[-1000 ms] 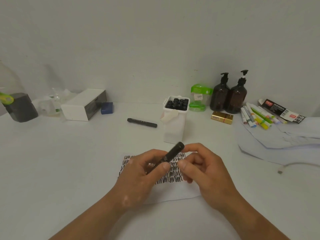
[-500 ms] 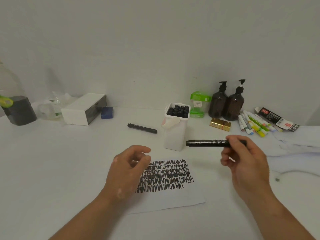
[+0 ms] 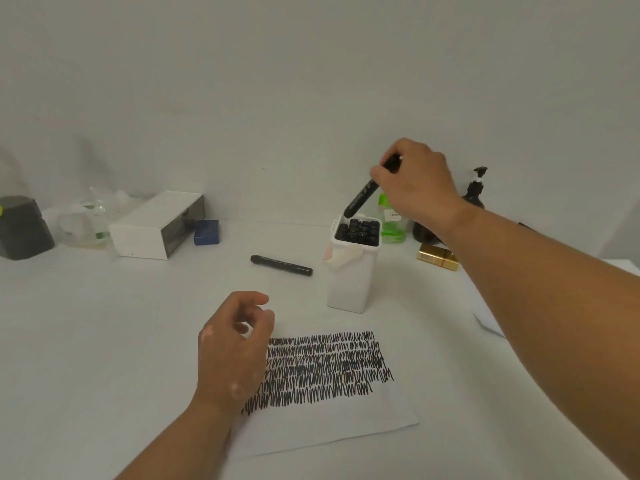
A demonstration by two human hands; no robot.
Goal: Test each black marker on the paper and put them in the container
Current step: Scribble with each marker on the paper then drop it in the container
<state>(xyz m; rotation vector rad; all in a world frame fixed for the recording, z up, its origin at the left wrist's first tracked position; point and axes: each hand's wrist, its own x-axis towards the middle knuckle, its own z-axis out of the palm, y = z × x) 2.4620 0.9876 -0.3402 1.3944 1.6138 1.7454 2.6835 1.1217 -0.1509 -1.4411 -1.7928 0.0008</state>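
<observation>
A black marker [image 3: 362, 197] is gripped in the right hand [image 3: 415, 188] and held tilted, its lower end just above the open top of the white container [image 3: 349, 282], which is filled with upright markers [image 3: 358, 230]. The left hand [image 3: 235, 344] is held over the left edge of the scribbled paper [image 3: 329, 420], fingers loosely curled, nothing in it. A second marker [image 3: 281, 265] is seen lying on the desk [image 3: 104, 341], left of the container.

One wide-angle view, worn on the head, looks forward and down over a table [image 3: 104, 341] toward a wall [image 3: 311, 81] filling the upper half of the frame. The paper [image 3: 329, 427] lies close at lower centre, the container [image 3: 349, 285] just beyond at mid-frame. The left forearm [image 3: 173, 441] enters from the bottom edge, the right forearm [image 3: 554, 289] from the lower right.
</observation>
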